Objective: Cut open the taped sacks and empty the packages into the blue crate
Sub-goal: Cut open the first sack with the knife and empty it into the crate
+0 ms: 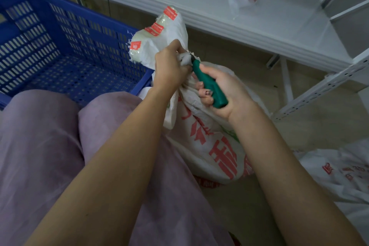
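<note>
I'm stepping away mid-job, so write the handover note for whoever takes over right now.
Left hand grips the gathered neck of the sack, just below its taped top.
Right hand grips the green-handled cutter, blade end at that neck.
Blue crate stands to the left; no packages show in it.
Done: nothing emptied, as far as can be seen.
Left: cut this sack open, tip its packages into the crate, then probably do the second sack lying to the right.
</note>
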A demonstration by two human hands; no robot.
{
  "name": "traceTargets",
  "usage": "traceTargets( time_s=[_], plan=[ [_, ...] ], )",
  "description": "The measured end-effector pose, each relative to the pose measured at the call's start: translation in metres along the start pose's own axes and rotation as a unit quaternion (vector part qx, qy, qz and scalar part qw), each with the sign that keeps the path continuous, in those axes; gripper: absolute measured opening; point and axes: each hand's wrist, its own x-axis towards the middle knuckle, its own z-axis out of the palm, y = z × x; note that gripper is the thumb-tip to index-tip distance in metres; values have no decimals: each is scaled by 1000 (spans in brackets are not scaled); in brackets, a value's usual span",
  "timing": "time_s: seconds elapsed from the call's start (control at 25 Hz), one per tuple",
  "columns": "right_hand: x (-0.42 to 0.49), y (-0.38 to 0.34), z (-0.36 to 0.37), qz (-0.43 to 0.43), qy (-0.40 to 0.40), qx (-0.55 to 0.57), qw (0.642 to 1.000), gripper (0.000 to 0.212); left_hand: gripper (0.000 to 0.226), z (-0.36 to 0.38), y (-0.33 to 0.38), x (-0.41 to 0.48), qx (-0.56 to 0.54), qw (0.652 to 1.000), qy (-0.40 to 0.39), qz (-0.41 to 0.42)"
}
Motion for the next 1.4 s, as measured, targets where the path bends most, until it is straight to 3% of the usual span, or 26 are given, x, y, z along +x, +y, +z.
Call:
traceTargets(
  time_s=[0.12,0.24,0.32,0.4,0.44,0.52,0.6,0.68,0.76,1.08,1.4],
  plan=[
    [8,22,4,-170,104,-175,964,28,11,-5,2,5,-19,999,21,-25],
    [8,37,-4,-257,133,-288,913,36,10,4,0,5,-31,999,-1,-26],
    [9,30,-7,-236,124,-259,928,35,10,5,-1,8,-42,998,14,-33],
    [18,11,-1,-149,88,-124,977,30,7,5,-3,9,-39,999,16,-32],
    [23,-1,2,-107,58,-30,992,31,11,10,0,5,-13,1000,-21,5],
    [33,-30,-1,-85,33,112,990,35,19,31,11,-24,40,986,-135,91],
    [26,-55,-13,-100,58,154,981,33,18,43,16,-43,-2,992,-109,68],
    [16,-75,-36,-137,98,159,973,27,21,36,14,-29,-33,999,-9,-2],
    [18,-82,-50,-134,106,133,976,23,24,26,8,-15,-31,998,14,-46],
    [39,-48,-33,-113,61,-15,992,27,35,23,3,-3,-57,997,-1,-52],
    [55,-39,-25,-197,101,-112,969,10,37,18,-9,20,-63,996,4,-61]
  ],
)
